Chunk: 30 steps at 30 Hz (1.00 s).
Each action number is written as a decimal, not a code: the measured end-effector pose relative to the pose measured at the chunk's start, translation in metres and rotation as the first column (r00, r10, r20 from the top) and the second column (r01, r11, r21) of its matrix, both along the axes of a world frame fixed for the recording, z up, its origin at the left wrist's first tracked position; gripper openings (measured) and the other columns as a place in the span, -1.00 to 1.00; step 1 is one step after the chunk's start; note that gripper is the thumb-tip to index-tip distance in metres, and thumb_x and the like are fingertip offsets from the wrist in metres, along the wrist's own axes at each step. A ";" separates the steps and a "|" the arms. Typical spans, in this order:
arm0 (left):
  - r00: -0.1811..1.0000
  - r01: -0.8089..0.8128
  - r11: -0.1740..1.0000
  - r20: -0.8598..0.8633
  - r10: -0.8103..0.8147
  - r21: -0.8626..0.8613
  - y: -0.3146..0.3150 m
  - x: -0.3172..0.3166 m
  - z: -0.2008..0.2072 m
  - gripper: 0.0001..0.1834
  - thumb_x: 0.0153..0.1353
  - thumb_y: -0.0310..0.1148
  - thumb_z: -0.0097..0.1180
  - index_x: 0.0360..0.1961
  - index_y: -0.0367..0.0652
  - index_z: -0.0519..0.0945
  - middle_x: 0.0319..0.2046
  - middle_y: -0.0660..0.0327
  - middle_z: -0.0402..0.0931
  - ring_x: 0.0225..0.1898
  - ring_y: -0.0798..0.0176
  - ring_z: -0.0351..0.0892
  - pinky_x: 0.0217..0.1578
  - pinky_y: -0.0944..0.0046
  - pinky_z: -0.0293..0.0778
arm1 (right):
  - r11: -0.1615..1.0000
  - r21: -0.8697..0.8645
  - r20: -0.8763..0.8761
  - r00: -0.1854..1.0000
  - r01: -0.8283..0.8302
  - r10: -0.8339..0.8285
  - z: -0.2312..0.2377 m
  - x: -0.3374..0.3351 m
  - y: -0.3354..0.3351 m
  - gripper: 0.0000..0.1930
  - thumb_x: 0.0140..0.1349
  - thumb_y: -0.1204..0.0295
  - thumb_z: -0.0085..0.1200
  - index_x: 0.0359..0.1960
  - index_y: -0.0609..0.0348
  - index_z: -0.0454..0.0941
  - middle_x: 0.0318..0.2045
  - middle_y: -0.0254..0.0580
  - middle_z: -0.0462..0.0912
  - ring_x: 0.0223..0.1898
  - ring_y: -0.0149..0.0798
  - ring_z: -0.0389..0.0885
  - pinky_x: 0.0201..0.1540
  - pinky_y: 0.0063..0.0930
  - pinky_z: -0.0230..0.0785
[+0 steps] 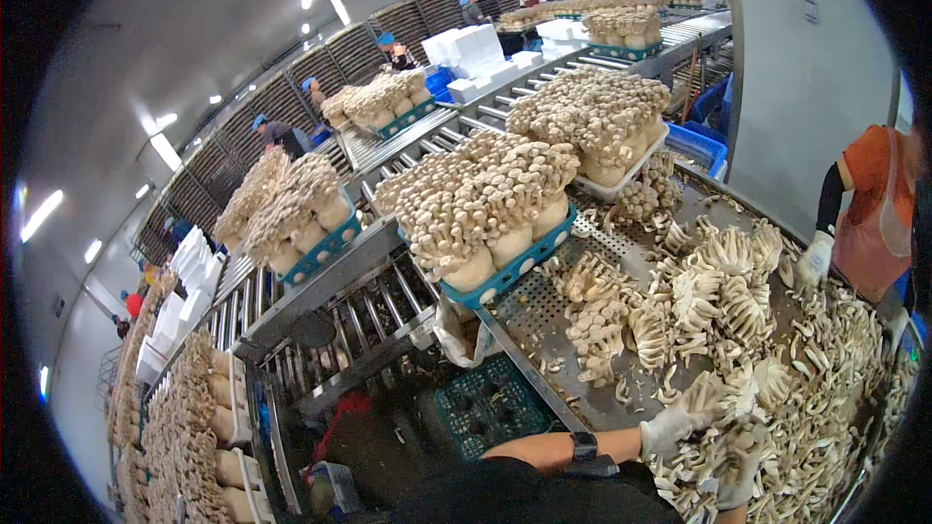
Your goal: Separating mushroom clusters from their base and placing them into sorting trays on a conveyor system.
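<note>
Both of my hands wear pale gloves and work low over a heap of loose mushrooms [815,427] on the metal table. My left hand [670,429] is closed around a mushroom clump [707,394], its fingers partly blurred. Close beside it, my right hand [744,464] curls over mushrooms at the heap's near side; what it grips is hard to make out among the stems. Just beyond my hands lie larger fanned mushroom clusters [694,301], and further left rest brown-capped clusters [597,330].
A blue-green crate [510,257] of mushroom-topped blocks stands at the table's left edge. A white tray [626,175] of similar blocks sits behind it. Roller conveyors [379,301] run at left. A co-worker's gloved hand [814,260] reaches in from the right. A green crate [490,408] lies below.
</note>
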<state>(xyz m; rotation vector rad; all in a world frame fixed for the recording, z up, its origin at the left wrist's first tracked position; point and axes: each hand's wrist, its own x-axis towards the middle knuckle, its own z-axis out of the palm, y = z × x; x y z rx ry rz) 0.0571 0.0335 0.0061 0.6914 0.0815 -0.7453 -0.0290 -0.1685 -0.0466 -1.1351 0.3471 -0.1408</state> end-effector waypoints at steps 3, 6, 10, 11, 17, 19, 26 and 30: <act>0.757 0.298 0.814 0.396 -0.520 0.499 0.000 -0.008 -0.037 -0.16 0.08 -0.52 0.05 0.38 -0.19 -0.04 0.30 0.09 0.13 0.25 0.28 0.19 0.14 0.31 0.25 | 0.933 -0.347 0.124 0.982 -0.093 0.143 -0.060 0.006 -0.017 -0.17 -0.17 0.78 0.04 0.25 0.12 0.07 -0.06 -0.01 0.49 -0.20 -0.15 0.59 -0.25 -0.40 0.57; 0.886 0.363 0.915 0.238 -0.397 0.177 -0.001 0.013 -0.074 -0.07 0.08 -0.47 0.12 0.38 -0.19 -0.17 0.31 0.15 0.11 0.17 0.37 0.21 0.14 0.33 0.22 | 0.992 -0.051 -0.066 0.992 -0.116 0.112 -0.036 0.005 -0.013 -0.12 -0.08 0.71 0.15 0.32 0.10 -0.03 -0.20 -0.05 0.55 -0.36 -0.23 0.60 -0.40 -0.48 0.54; 0.911 0.150 0.915 0.307 -0.275 0.375 0.007 -0.012 0.009 -0.15 0.09 -0.49 0.14 0.35 -0.18 -0.05 0.15 0.16 0.27 -0.07 0.42 0.40 -0.07 0.37 0.39 | 0.990 -0.034 0.017 0.990 0.137 -0.137 0.013 -0.003 0.026 -0.13 -0.04 0.70 0.15 0.33 0.06 -0.03 -0.30 -0.13 0.55 -0.39 -0.33 0.58 -0.42 -0.50 0.50; 0.930 0.293 0.951 0.202 -0.307 0.095 0.003 0.000 -0.014 -0.24 0.06 -0.52 0.14 0.29 -0.19 0.08 -0.06 0.20 0.38 -0.18 0.44 0.44 -0.14 0.38 0.42 | 0.963 -0.188 -0.048 0.977 0.194 -0.206 -0.051 -0.004 -0.015 -0.10 -0.03 0.69 0.15 0.35 0.10 -0.10 -0.24 -0.15 0.52 -0.33 -0.34 0.57 -0.37 -0.50 0.50; 0.827 0.481 0.824 0.157 -0.540 0.299 0.007 -0.014 0.011 -0.33 -0.02 -0.65 -0.06 0.22 -0.17 0.21 -0.02 0.22 0.36 -0.03 0.33 0.33 -0.11 0.40 0.32 | 0.988 0.076 0.063 0.988 0.135 -0.140 0.042 -0.013 0.042 -0.06 -0.14 0.70 0.07 0.35 0.16 -0.13 -0.11 -0.06 0.47 -0.16 -0.24 0.52 -0.24 -0.44 0.52; 0.711 0.529 0.767 0.304 -0.634 0.363 0.011 -0.009 0.015 -0.30 -0.05 -0.70 -0.13 0.22 -0.17 0.21 -0.03 0.24 0.38 -0.03 0.36 0.34 -0.11 0.42 0.32 | 0.996 0.039 -0.086 0.993 0.081 -0.078 0.019 -0.022 0.022 -0.06 -0.15 0.69 0.04 0.36 0.15 -0.14 -0.12 -0.09 0.46 -0.24 -0.29 0.52 -0.27 -0.49 0.49; 0.675 0.513 0.817 0.463 -0.574 0.265 0.000 -0.018 -0.025 -0.69 -0.04 -0.63 -0.10 -0.20 -0.27 0.45 -0.14 0.13 0.44 -0.22 0.26 0.42 -0.19 0.34 0.34 | 0.982 -0.186 0.008 1.000 -0.014 0.016 0.010 -0.023 0.026 0.03 -0.21 0.71 0.21 0.36 0.11 -0.11 -0.01 -0.11 0.39 -0.16 -0.25 0.47 -0.16 -0.46 0.43; 0.230 0.336 0.724 0.693 -0.683 0.602 0.010 0.002 -0.016 -0.58 -0.04 -0.58 -0.09 -0.06 -0.28 0.39 -0.21 0.08 0.43 -0.22 0.15 0.44 -0.23 0.31 0.37 | 0.999 0.006 0.007 0.999 -0.046 0.046 0.049 -0.015 0.036 -0.03 -0.13 0.74 0.16 0.36 0.11 -0.11 -0.08 -0.16 0.45 -0.27 -0.31 0.53 -0.31 -0.48 0.50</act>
